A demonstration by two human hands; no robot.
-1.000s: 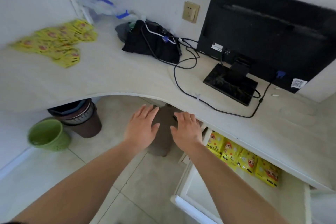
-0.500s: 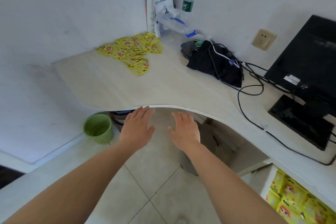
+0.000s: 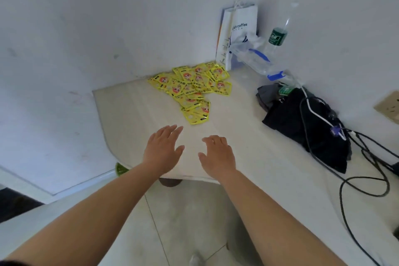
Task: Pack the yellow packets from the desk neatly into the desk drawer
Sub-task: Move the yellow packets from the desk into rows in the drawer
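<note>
Both hands hover palm-down over the desk [image 3: 133, 110] near its front edge, fingers spread and empty. The left hand [image 3: 163, 149] sits just beside the right hand [image 3: 218, 155], apart from it. The packets [image 3: 192, 88] lie in a loose yellow heap at 12 o'clock from the hands, against the wall. A paper bag [image 3: 239, 32] and bottle [image 3: 277, 36] stand at 1 o'clock, a black bag [image 3: 302, 123] with cables [image 3: 364, 179] at 3 o'clock.
</note>
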